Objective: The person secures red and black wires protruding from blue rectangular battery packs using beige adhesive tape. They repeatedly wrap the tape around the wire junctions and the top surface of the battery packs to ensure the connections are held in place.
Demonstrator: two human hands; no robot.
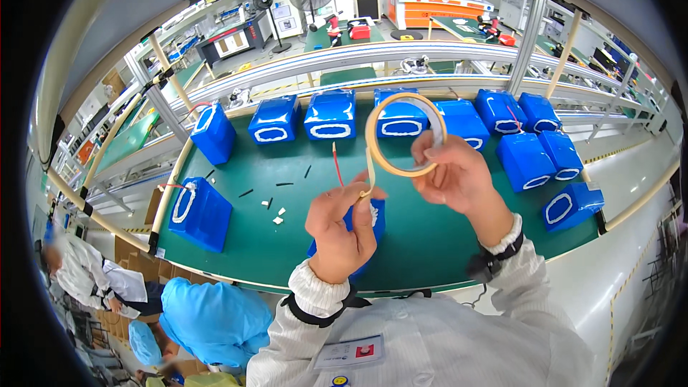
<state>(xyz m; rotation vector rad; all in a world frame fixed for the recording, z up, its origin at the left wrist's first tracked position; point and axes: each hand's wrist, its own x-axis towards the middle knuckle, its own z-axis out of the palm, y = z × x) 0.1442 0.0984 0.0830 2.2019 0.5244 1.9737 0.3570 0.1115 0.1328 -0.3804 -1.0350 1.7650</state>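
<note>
My right hand grips a roll of masking tape by its lower right rim, holding it upright above the table. A strip of tape hangs off the roll's left side, and my left hand pinches its loose end between thumb and fingers. Under my left hand stands a blue-wrapped block, like a battery pack, mostly hidden by that hand. A red wire with a pale tip rises beside my left fingers; where it starts is hidden.
More blue packs with white oval rings line the green table's back, left and right sides. Small black pieces and white scraps lie left of centre. Behind runs a metal rail. People in blue and white work at lower left.
</note>
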